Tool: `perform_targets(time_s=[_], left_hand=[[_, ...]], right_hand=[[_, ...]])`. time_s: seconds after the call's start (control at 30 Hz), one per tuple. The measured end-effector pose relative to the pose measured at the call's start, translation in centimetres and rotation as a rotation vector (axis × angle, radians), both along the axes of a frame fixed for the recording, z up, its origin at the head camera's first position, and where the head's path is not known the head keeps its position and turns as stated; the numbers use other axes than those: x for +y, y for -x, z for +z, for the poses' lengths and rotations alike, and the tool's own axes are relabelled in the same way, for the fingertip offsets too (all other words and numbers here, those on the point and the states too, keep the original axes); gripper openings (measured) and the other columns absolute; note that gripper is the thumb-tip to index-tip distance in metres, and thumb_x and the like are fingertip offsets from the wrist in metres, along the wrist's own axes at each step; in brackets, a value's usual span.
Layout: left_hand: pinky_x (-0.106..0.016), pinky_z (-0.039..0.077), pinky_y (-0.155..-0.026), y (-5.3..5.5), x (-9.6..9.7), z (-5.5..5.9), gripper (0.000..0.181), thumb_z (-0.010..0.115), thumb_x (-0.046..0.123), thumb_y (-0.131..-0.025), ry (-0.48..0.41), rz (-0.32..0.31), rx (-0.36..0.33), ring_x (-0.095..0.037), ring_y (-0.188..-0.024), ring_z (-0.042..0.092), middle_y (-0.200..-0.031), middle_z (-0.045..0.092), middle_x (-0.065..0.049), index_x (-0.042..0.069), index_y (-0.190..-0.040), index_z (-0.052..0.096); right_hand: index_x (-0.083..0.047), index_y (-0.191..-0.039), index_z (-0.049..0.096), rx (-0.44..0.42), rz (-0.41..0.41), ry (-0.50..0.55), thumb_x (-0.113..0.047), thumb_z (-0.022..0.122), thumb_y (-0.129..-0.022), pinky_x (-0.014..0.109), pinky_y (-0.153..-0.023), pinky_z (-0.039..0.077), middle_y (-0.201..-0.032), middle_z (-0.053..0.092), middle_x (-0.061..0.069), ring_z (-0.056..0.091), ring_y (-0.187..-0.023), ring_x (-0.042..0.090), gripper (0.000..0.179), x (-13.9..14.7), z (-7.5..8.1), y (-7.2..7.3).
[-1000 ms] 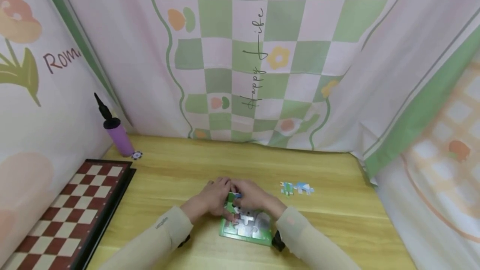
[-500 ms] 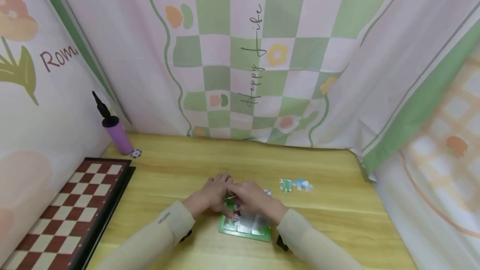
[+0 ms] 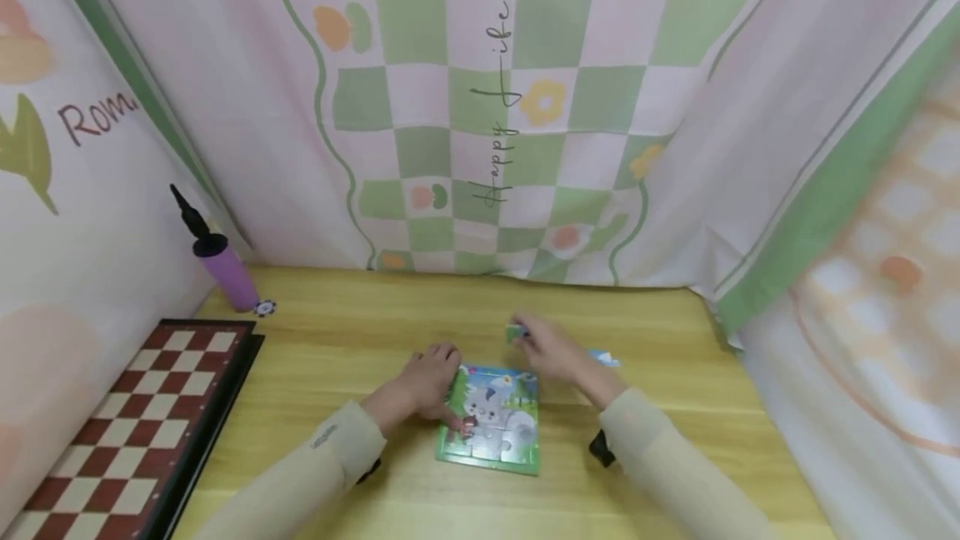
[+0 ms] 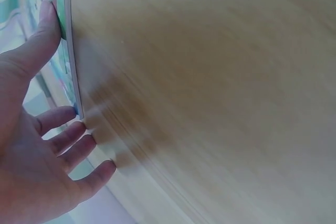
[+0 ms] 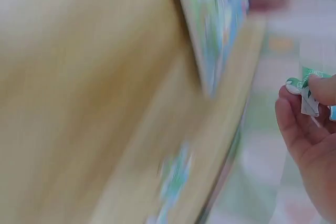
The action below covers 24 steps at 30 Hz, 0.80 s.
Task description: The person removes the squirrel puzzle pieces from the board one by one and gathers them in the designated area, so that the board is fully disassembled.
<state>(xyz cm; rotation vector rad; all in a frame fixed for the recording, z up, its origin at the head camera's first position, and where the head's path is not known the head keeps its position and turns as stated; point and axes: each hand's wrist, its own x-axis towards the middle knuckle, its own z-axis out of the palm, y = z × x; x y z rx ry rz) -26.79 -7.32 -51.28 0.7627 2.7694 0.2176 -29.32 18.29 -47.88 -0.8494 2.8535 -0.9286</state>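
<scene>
A jigsaw puzzle with a cartoon grey animal lies in a green-bordered tray in front of me. My left hand is at its left side. In the left wrist view the thumb lies on the puzzle's face and the forefinger touches its corner, while the other fingers rest loosely on the table. Beyond the puzzle's upper right corner, my right hand pinches a puzzle piece in the air. The right wrist view shows this green-and-white piece between thumb and fingers.
A loose blue-and-white piece lies past the right wrist. In the right wrist view a blurred green loose piece is on the table. At the left stand a checkered board, a purple pump and a small round chip.
My right hand has moved from the puzzle's top edge up and to the right, carrying a piece. This uncovers the picture. My left hand stays at the puzzle's left side.
</scene>
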Motion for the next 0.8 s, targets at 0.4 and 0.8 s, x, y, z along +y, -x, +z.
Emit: perform_targets(time_s=[0.4,0.8], left_hand=[[-0.059,0.041,-0.122,-0.4,-0.2,0.4,0.114,0.087,0.067,-0.066,0.015,0.001,-0.015,-0.036,-0.149,0.042,-0.16,0.041,-0.016,0.006,-0.151,0.041],[-0.059,0.039,-0.123,-0.3,-0.1,0.7,0.118,0.086,0.067,-0.067,0.002,0.004,-0.019,-0.036,-0.152,0.039,-0.164,0.039,-0.017,0.005,-0.155,0.037]], right_hand=[[0.01,-0.129,0.055,-0.002,-0.378,0.05,0.001,0.065,-0.095,0.029,-0.069,0.055,-0.103,0.066,0.026,0.063,-0.086,0.026,0.036,13.9,-0.4,1.3],[0.007,-0.109,0.068,-0.062,-0.329,-0.152,-0.005,0.074,-0.089,0.045,-0.072,0.057,-0.095,0.073,0.021,0.068,-0.084,0.029,0.024,18.7,-2.8,-1.0]])
